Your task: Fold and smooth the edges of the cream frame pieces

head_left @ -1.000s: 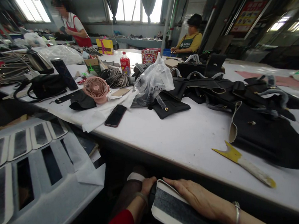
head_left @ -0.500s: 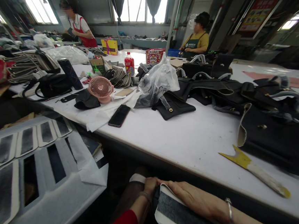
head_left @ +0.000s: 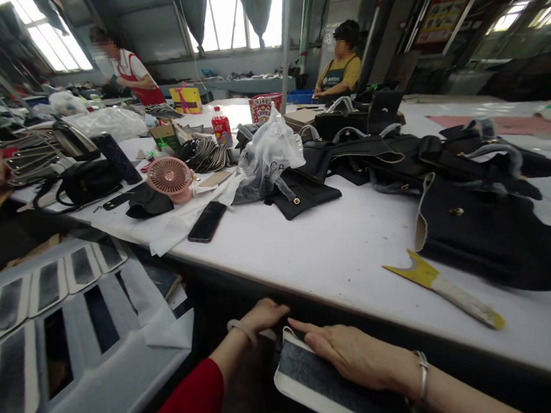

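Note:
A dark panel with a pale border lies low in the view, below the table's front edge. My right hand rests along its upper side, index finger stretched forward and thumb over the panel. Just left of the panel's tip is my left hand, its fingers bent together; what they hold, if anything, is hidden. Similar bordered pieces lie in rows on a grey sheet at the left.
On the white table are a yellow forked tool, black leather bag parts, a phone, a pink fan and a plastic bag. Two people are beyond.
My left hand has moved up and away from the panel's tip. My right index finger now points out more. The view has shifted, so the table items appear further left.

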Motion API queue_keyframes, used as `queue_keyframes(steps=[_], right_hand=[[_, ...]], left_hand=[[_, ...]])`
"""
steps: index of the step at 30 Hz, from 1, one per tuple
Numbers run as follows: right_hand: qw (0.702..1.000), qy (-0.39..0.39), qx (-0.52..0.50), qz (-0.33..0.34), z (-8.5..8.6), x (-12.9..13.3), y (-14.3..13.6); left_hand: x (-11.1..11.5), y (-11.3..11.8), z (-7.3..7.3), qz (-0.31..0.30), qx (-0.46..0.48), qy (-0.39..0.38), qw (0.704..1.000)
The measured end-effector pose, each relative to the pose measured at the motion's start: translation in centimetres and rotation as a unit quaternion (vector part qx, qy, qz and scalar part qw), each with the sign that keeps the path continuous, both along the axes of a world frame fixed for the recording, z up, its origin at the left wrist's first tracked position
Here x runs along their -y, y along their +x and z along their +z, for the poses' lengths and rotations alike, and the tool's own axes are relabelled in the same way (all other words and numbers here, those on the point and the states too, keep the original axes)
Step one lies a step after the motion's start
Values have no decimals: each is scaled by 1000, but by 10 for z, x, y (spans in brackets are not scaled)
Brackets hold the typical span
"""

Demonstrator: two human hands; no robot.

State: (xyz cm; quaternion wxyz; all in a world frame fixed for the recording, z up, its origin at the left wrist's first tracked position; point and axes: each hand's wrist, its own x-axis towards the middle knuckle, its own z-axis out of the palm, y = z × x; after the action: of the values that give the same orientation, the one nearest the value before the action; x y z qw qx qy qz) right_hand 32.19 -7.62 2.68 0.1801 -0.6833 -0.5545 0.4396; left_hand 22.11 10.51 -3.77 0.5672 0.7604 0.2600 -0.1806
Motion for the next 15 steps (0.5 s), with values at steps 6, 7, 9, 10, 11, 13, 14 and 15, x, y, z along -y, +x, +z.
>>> queue_keyframes(steps=[6,7,9,10,11,13,14,15], right_hand=[[998,-54,-32,-28,13,48,18],[997,-63,-29,-34,14,56,21],[995,-82,-24,-48,17,71,26],[994,-92,-22,-56,18,78,28],[993,-101,-23,-62,19,84,30],[991,-115,-29,-66,21,92,35],[990,-119,-35,-64,22,94,37],[990,-122,-43,-58,23,94,39]], left_hand=[[-10,-4,45,-132,10,-50,990],[-8,-5,52,-149,14,-44,988],[-4,-4,61,-170,18,-26,985],[-2,-3,64,-177,18,-18,984],[-1,-2,66,-183,15,-10,983],[0,2,67,-195,6,5,981],[0,4,68,-201,2,10,979],[0,5,68,-207,-1,15,978]])
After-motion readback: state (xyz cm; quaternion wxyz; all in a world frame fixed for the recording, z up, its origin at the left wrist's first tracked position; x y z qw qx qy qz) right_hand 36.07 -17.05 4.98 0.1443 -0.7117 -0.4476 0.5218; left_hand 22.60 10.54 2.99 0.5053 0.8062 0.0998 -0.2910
